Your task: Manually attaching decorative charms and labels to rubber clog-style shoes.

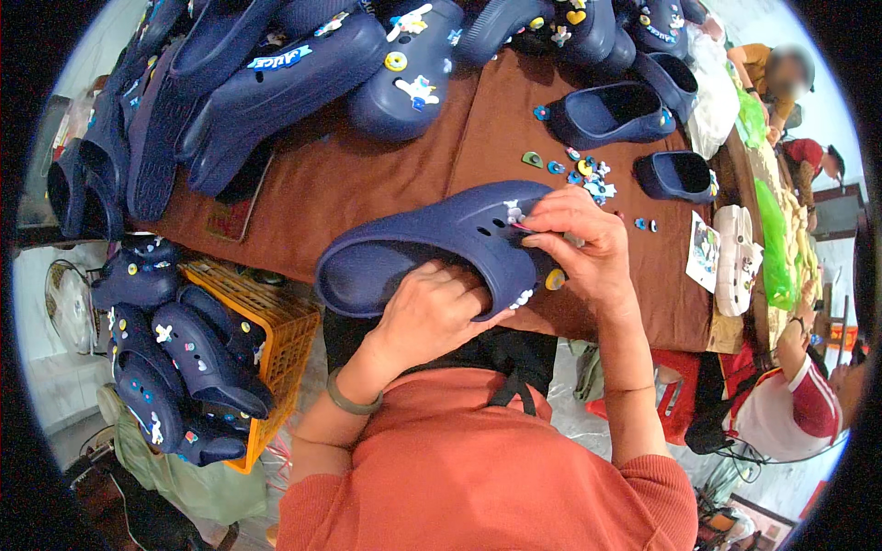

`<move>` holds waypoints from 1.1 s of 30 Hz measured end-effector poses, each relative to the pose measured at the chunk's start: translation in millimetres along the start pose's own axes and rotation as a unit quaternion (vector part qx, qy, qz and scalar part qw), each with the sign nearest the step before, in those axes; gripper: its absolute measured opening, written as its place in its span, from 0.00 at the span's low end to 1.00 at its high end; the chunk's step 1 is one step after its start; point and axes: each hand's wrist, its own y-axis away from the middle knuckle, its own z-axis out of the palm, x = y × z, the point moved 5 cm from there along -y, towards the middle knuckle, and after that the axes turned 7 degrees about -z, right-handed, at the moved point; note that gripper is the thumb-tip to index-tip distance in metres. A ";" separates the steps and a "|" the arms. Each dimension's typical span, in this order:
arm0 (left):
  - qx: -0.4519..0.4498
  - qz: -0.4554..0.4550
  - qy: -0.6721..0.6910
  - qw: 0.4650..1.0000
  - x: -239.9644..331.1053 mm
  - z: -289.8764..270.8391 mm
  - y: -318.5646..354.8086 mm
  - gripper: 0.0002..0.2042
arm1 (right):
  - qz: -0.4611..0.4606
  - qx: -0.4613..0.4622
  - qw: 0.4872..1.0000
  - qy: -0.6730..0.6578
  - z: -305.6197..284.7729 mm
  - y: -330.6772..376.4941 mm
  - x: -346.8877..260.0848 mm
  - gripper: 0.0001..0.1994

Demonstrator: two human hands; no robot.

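A navy clog (413,220) with holes in its upper lies tilted in front of me at the table's near edge, toe to the right. My left hand (427,312) reaches into its opening and grips it, the fingertips hidden inside. At the holes, my right hand (593,243) pinches a small charm, pinkish where it shows, against the upper; the fingers mostly cover it. A pale charm (514,211) sits beside those fingertips. Just beyond the right hand, several loose shoe charms (585,168) are scattered on the brown cloth (501,119).
Decorated navy clogs (285,83) are piled at the far left. Two clogs without visible charms on top, one larger (611,115), stand at the far right. A white clog (733,262) lies beside a picture card (704,253). An orange crate (289,340) of clogs stands at left; co-workers sit at right.
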 end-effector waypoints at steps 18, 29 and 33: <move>-0.006 0.007 0.010 1.000 -5.5 6.9 7.8 0.12 | -0.146 -0.151 0.954 0.213 28.5 -5.8 -30.7 0.14; -0.011 0.031 -0.001 0.999 -0.6 0.5 -4.4 0.11 | -0.148 -0.191 0.952 0.188 42.9 -23.2 -19.2 0.03; 0.002 0.018 0.005 1.000 -4.1 0.9 -5.0 0.11 | -0.151 -0.209 0.946 0.198 43.6 -25.0 -19.7 0.03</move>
